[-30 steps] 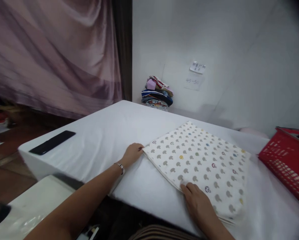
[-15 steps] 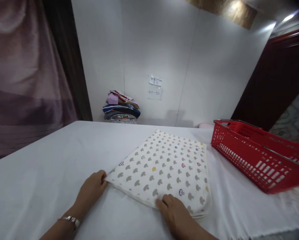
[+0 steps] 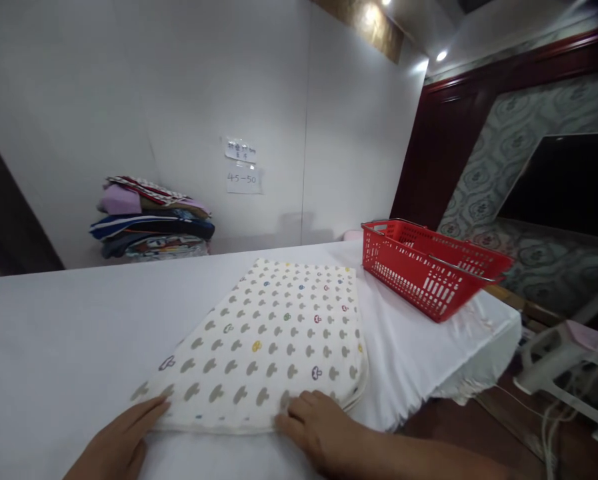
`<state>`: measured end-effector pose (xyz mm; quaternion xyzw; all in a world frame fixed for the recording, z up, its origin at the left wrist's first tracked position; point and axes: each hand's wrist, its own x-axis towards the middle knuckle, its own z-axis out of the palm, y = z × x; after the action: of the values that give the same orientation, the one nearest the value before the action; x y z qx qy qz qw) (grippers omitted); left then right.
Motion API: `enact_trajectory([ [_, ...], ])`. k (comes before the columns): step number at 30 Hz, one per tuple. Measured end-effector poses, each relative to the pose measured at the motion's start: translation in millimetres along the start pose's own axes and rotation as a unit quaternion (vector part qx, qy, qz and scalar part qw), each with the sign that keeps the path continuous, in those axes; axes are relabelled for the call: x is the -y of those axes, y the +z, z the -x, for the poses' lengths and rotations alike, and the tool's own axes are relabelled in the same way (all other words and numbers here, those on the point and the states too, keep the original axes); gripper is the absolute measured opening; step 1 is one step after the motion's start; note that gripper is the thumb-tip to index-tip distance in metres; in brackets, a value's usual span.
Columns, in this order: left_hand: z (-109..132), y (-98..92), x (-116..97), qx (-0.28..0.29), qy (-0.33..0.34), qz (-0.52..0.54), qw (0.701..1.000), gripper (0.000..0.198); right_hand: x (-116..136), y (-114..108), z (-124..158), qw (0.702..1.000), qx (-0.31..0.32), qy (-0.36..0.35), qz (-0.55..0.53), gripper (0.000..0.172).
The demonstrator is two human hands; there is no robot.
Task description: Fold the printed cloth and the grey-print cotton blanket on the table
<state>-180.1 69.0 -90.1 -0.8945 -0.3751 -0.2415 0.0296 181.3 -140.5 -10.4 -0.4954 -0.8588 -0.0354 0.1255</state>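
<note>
A folded white cloth point(image 3: 263, 333) with a grey mushroom print and a few coloured mushrooms lies flat on the white-covered table. At its near left corner rests my left hand point(image 3: 121, 437), fingers stretched out over the cloth and thumb apart from them. My right hand point(image 3: 323, 430) is at the near edge, right of the middle, its fingers curled on top and its thumb at the edge, gripping the cloth. The layers of the fold show at the near right corner.
A red plastic basket point(image 3: 419, 267) with metal handles stands on the table's right side. Folded clothes point(image 3: 151, 220) are piled at the back left by the wall. Paper signs point(image 3: 243, 179) hang there. Beyond the table's right edge stands a pale plastic stool point(image 3: 569, 360).
The view has turned right, showing more of the room there. My left hand has gone from pinching the corner to lying on it with fingers extended. My right hand stays at the near edge.
</note>
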Motion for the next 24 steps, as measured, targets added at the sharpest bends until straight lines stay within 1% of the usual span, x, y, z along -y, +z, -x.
enact_trajectory([
  [1,2,3.5,6,-0.002,0.003,0.008,1.0,0.045,-3,-3,7,1.0,0.003,0.002,-0.002,0.033],
  [2,4,4.9,7,-0.008,0.007,0.016,1.0,0.045,-7,-6,15,1.0,0.009,0.005,-0.003,0.034],
  [3,4,4.4,3,-0.013,0.011,0.021,1.0,0.045,-11,-10,23,1.0,0.015,0.009,-0.003,0.034],
  [4,3,2.1,-6,-0.018,0.016,0.023,0.999,0.045,-15,-14,32,1.0,0.016,0.013,-0.007,0.035],
  [5,1,-1.6,-21,-0.023,0.022,0.025,0.999,0.045,-19,-18,39,1.0,0.016,0.017,-0.009,0.035],
  [6,-3,-6.1,-41,-0.015,0.033,0.024,0.999,0.044,-23,-22,47,1.0,0.016,0.021,-0.011,0.036],
  [8,-15,-15.7,-92,0.002,0.079,0.045,0.996,0.043,-31,-29,58,0.999,0.015,0.028,-0.012,0.036],
  [9,-22,-19.9,-121,0.027,0.108,0.064,0.992,0.043,-35,-31,63,0.999,0.013,0.033,-0.012,0.036],
  [12,-46,-27.4,-202,0.091,0.163,0.118,0.975,0.042,-46,-35,72,0.999,0.005,0.051,-0.009,0.032],
  [13,-53,-28.0,-224,0.118,0.169,0.135,0.969,0.042,-49,-36,75,0.999,-0.001,0.053,-0.007,0.031],
  [15,-68,-26.5,-258,0.162,0.171,0.154,0.96,0.041,-55,-36,80,0.999,-0.017,0.047,0.0,0.032],
  [16,-74,-24.8,-271,0.18,0.172,0.156,0.956,0.04,-58,-36,83,0.999,-0.027,0.041,0.005,0.034],
  [18,-84,-19.8,-290,0.205,0.173,0.146,0.952,0.033,-64,-36,89,0.998,-0.045,0.035,0.017,0.036],
  [21,-92,-10.9,-308,0.221,0.173,0.124,0.952,0.024,-72,-35,93,0.997,-0.057,0.038,0.022,0.033],
  [24,-95,-2.8,-321,0.225,0.176,0.116,0.951,0.02,-77,-35,92,0.998,-0.054,0.033,0.015,0.027],
])
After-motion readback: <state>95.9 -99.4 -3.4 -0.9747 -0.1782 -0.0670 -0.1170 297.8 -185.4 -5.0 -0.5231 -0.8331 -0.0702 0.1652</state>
